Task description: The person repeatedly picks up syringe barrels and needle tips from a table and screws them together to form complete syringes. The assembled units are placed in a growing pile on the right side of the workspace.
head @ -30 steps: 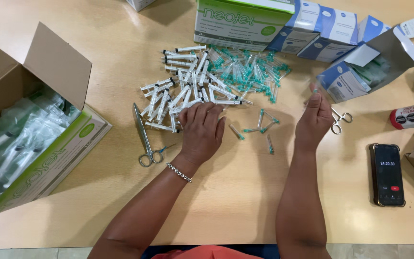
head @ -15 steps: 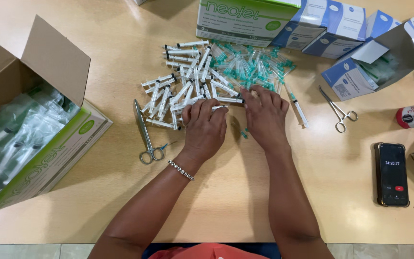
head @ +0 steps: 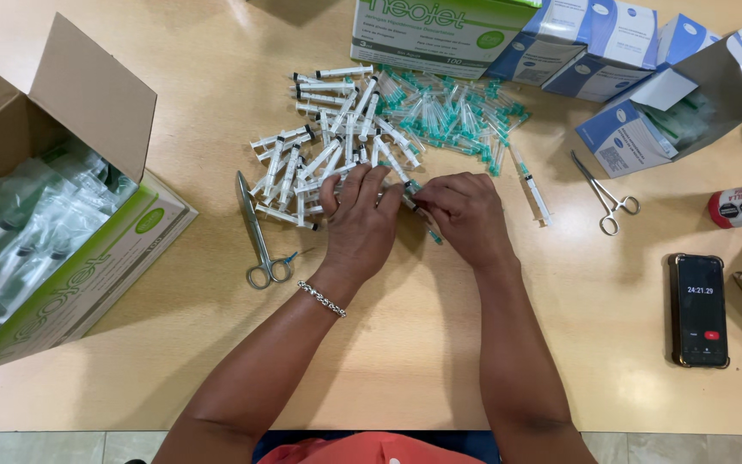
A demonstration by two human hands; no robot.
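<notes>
Left hand and right hand met over a syringe, fingers pinched on it together, beside syringe pile, scissors left.

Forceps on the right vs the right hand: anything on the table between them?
Yes. In the head view one loose syringe with a teal cap lies on the table between the right hand and the silver forceps, apart from both.
</notes>
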